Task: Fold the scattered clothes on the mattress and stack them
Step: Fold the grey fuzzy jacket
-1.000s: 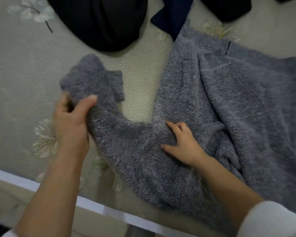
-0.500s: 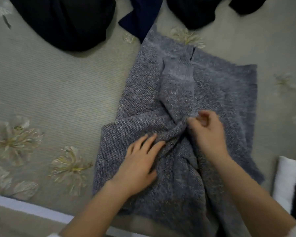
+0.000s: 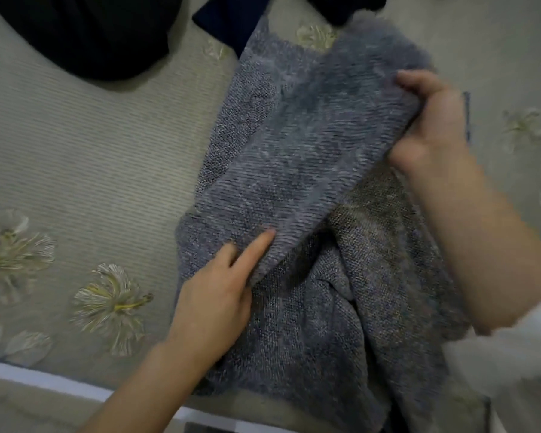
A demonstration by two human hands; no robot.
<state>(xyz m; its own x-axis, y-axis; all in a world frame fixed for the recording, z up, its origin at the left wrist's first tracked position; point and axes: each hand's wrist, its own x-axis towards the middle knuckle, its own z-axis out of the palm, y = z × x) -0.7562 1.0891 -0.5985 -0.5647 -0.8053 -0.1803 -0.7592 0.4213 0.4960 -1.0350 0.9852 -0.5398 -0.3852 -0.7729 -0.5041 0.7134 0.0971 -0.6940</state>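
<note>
A grey knitted sweater (image 3: pixel 297 145) lies on the pale flowered mattress (image 3: pixel 91 170), reaching from the middle to the near edge. My right hand (image 3: pixel 431 120) grips its right side and holds that part lifted and folded over toward the left. My left hand (image 3: pixel 219 295) rests on the sweater's lower left part, one finger stretched out under the edge of the lifted flap. Whether its other fingers hold the cloth is hidden.
A black garment (image 3: pixel 85 32) lies at the far left, a dark blue one (image 3: pixel 228 23) at the far middle, another black piece (image 3: pixel 341 7) at the top edge. The mattress's white border (image 3: pixel 44 382) runs along the near side. A white sleeve (image 3: pixel 525 364) covers my right forearm.
My left hand folded the left sleeve onto the sweater's body. My right hand then took hold of the right side and lifted it over toward the left.
</note>
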